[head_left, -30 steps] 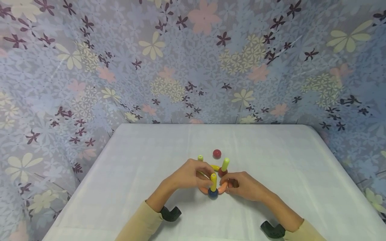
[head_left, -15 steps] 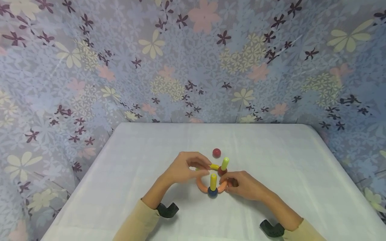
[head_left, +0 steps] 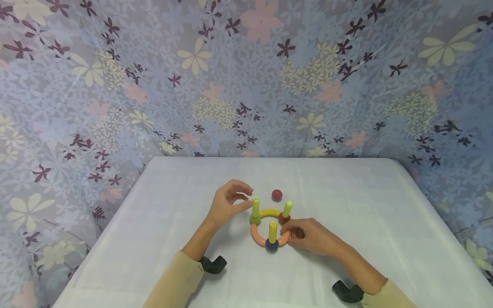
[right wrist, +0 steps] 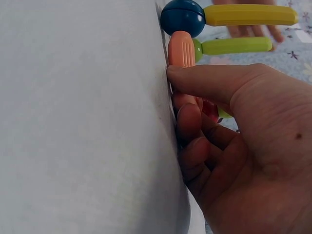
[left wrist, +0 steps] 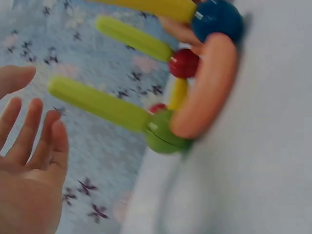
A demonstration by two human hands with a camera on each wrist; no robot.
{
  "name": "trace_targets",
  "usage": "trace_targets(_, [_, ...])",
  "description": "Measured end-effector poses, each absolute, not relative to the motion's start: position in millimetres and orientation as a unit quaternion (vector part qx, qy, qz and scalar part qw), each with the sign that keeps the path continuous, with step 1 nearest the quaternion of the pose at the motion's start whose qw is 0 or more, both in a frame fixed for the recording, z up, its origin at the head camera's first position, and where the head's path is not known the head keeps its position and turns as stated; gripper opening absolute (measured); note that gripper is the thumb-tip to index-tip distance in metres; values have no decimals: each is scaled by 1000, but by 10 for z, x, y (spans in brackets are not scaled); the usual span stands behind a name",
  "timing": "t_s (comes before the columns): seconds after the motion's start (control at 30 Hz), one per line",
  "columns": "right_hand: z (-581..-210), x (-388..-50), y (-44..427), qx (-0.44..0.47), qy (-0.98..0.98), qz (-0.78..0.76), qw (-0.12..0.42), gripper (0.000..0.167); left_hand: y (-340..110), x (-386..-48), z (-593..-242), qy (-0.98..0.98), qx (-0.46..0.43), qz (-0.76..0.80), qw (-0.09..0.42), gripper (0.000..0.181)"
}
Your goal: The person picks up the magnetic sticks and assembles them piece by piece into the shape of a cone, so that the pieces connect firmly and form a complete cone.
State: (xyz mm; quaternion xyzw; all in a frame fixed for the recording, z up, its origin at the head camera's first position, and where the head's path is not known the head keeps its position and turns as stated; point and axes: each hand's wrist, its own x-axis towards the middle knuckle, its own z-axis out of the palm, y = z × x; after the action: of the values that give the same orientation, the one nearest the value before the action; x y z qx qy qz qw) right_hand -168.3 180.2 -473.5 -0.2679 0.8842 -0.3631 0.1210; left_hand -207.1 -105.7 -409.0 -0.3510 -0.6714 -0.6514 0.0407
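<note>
A ring of toy magnetic rods and balls lies on the table. Green [head_left: 255, 219], red [head_left: 284, 218] and blue [head_left: 271, 244] balls join its curved rods, and each ball bears an upright stick. My right hand [head_left: 313, 237] pinches the right curved orange rod [right wrist: 181, 49] between thumb and fingers, covering part of it. My left hand [head_left: 229, 203] hovers beside the green stick [head_left: 256, 207] with its fingers loosely extended. In the left wrist view, a gap separates that hand from the green stick. The left orange rod [left wrist: 209, 87] runs between the green and blue balls.
Just behind the ring, a loose red ball [head_left: 277, 195] sits on the white-covered table [head_left: 346, 184]. A yellow curved rod [head_left: 269, 212] forms the ring's far side. Floral fabric [head_left: 246, 85] hangs beyond the table's far edge.
My left hand has drawn back from beside the yellow stick, moving left and farther away, uncovering the green ball and stick. My right hand keeps its hold on the orange rod.
</note>
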Motion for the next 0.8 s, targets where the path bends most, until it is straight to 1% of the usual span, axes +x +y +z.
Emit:
trace_targets(0.1, [-4734,-1683,1802,-266,885,-362,121,23,-1078,-2179,-4313,-677,-340,-653,-15,37])
trace_targets(0.2, [-4734,-1682,1801,-265,884,-364,123,23,-1088,-2258,-4535,-700,-312,-639,-67,38])
trace_targets(0.3, [-4732,-1680,1804,-266,884,-365,123,23,-1084,-2297,-4687,-723,-295,-617,-95,36])
trace_targets(0.37, [-4730,-1684,1803,-267,884,-364,122,23,-1086,-2306,-4732,-733,-292,-607,-101,34])
trace_targets(0.5, [-4733,-1688,1806,-265,884,-364,127,24,-1086,-2303,-4758,-735,-302,-600,-92,31])
trace_targets(0.8, [-4706,-1696,1833,-270,877,-371,144,25,-1061,-2323,-4790,-738,-299,-599,-85,33])
